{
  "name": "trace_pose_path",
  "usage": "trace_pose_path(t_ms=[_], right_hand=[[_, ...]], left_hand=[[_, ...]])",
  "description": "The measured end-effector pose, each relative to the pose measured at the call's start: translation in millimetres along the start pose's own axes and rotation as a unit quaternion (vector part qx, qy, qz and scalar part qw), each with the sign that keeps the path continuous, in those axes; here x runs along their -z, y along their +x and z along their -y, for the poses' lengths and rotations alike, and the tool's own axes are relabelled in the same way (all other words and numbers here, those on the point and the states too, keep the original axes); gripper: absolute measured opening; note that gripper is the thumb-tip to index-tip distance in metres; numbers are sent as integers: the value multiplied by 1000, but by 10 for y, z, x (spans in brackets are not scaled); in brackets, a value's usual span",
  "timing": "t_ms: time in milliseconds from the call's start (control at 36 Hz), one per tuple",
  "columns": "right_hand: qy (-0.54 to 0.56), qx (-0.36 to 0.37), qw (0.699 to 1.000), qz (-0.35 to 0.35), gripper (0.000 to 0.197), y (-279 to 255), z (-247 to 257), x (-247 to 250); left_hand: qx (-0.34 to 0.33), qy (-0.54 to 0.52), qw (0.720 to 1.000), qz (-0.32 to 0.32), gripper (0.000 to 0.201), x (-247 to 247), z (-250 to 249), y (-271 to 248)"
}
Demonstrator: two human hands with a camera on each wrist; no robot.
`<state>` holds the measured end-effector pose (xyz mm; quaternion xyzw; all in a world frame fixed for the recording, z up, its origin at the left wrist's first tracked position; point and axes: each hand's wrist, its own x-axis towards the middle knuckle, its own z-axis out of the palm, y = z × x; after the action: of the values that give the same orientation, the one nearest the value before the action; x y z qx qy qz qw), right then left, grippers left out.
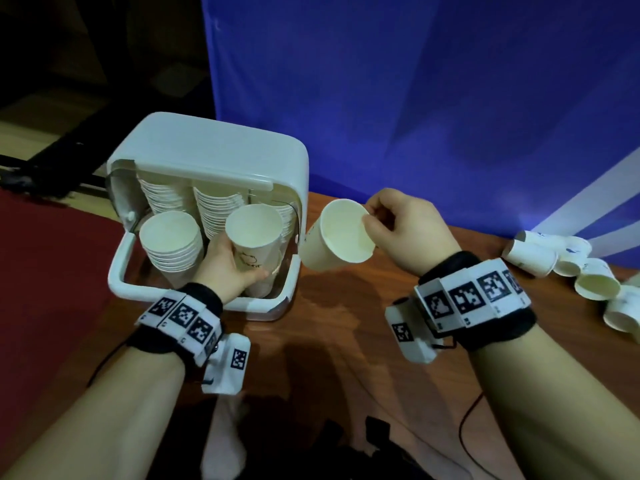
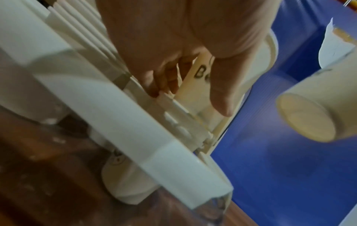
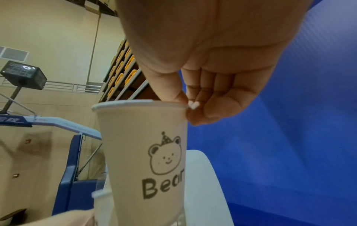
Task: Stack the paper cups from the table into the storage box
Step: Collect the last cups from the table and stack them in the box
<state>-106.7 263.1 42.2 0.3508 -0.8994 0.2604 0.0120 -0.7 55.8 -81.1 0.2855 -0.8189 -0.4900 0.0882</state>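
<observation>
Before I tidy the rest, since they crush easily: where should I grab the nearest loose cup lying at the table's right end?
Take that cup by its rim, thumb inside and finger outside, coming from the near side: it lies on its side with the open mouth toward you.

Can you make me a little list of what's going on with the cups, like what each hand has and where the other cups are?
left hand: holds the top cup of a stack inside the storage box
right hand: pinches the rim of a bear cup, beside the box
box: lid up, several stacks inside
loose cups: lying on the table, far right
backdrop: blue
</observation>
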Motion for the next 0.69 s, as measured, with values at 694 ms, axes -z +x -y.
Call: trace_pose_path(t_ms=[694], right_hand=[[-164, -21, 968, 186, 21, 371, 398, -1136]], left_hand=[[-50, 46, 993, 97, 91, -68, 181, 34]])
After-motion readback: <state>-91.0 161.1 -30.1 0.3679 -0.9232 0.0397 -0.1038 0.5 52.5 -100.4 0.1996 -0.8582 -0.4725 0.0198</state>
